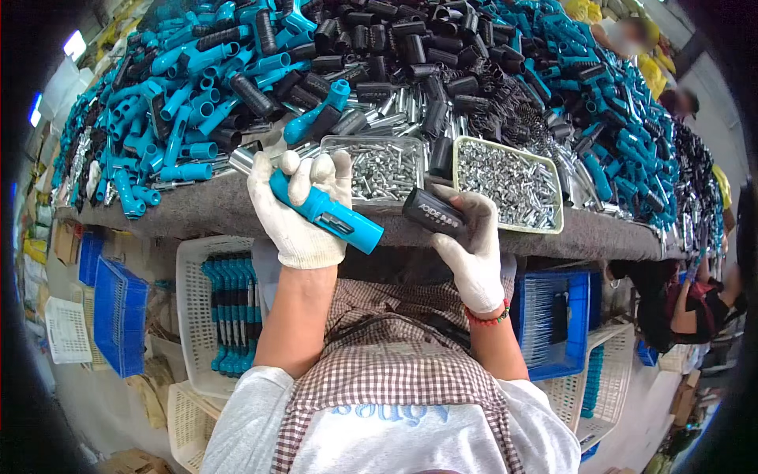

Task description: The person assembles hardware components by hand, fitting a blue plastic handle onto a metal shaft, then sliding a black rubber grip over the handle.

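My left hand point(294, 225), in a white glove, is closed around a teal plastic tool handle point(355, 226). The handle's wide round end points right and toward me. A shiny metal tube point(243, 160) sticks out beside the thumb of that hand; whether it is joined to the handle is hidden. My right hand point(478, 251), also gloved with bare fingertips, pinches a short black plastic sleeve point(433, 212) with pale print. The sleeve and the handle's end are close but apart. Both are over the table's front edge, near two trays of small metal parts.
A clear tray point(322, 143) and a cream tray point(560, 197) hold metal pins. Behind them are heaps of teal handles point(175, 118), black sleeves point(410, 49) and dark springs point(515, 99). Below the grey-covered table point(600, 237) stand a white crate point(189, 316) and a blue crate point(583, 316). People are at the right.
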Demonstrator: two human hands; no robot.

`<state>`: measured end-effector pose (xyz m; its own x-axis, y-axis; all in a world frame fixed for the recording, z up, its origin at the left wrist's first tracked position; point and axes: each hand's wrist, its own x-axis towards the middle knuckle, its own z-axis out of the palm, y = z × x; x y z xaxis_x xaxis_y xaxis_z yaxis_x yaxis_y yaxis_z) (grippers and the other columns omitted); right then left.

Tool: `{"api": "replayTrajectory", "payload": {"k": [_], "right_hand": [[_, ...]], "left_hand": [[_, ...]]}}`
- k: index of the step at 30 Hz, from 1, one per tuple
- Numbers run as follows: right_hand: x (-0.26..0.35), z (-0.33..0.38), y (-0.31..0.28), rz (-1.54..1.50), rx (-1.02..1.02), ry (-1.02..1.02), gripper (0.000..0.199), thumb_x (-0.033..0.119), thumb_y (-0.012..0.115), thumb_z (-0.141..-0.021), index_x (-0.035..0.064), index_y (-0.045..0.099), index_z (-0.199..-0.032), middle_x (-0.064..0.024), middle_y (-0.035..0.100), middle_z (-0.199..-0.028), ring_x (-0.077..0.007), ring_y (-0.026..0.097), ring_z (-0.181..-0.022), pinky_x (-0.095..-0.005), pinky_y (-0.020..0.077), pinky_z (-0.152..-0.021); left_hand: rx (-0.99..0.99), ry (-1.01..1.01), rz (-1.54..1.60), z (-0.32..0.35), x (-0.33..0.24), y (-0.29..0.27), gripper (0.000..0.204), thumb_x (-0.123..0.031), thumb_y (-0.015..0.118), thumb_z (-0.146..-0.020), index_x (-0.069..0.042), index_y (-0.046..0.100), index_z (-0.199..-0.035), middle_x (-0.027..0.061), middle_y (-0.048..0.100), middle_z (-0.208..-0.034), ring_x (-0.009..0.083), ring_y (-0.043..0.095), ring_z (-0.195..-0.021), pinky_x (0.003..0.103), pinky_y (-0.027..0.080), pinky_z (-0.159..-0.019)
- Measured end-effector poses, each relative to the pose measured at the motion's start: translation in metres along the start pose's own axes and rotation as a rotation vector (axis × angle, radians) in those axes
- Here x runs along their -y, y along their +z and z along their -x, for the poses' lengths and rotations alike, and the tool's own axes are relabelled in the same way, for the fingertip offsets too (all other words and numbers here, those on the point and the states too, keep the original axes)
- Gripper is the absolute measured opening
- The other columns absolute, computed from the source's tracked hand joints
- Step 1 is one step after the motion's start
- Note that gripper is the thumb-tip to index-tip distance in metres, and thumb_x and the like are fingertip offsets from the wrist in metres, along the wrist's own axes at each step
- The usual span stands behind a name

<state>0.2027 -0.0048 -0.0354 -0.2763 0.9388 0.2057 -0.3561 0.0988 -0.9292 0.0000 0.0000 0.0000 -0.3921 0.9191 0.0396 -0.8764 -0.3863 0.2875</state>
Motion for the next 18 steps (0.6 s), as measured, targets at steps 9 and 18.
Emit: {"api": "replayTrajectory", "payload": {"k": [9, 18], "right_hand": [[0.010, 0.020, -0.007, 0.520, 0.187, -0.172, 0.046, 0.001, 0.076, -0.071, -0.0002, 0.057, -0.114, -0.0154, 0.063, -0.122, -0.0247, 0.063, -0.108, -0.0318, 0.0501, -0.093], [0.019, 0.015, 0.004, 0.788, 0.211, -0.205, 0.062, 0.022, 0.082, -0.071, 0.0033, 0.057, -0.125, -0.0158, 0.065, -0.115, -0.0289, 0.066, -0.102, -0.0342, 0.0523, -0.085]], "left_hand": [[0.030, -0.030, 0.039, 0.002, 0.024, 0.001, 0.039, -0.041, 0.049, -0.096, -0.012, 0.052, -0.071, -0.0066, 0.039, -0.049, 0.0118, 0.049, -0.059, 0.039, 0.051, -0.087], [-0.093, -0.107, -0.162, 0.016, 0.043, 0.003, 0.042, -0.048, 0.046, -0.097, -0.014, 0.047, -0.072, -0.0019, 0.041, -0.055, 0.0174, 0.051, -0.068, 0.040, 0.048, -0.087]]}}
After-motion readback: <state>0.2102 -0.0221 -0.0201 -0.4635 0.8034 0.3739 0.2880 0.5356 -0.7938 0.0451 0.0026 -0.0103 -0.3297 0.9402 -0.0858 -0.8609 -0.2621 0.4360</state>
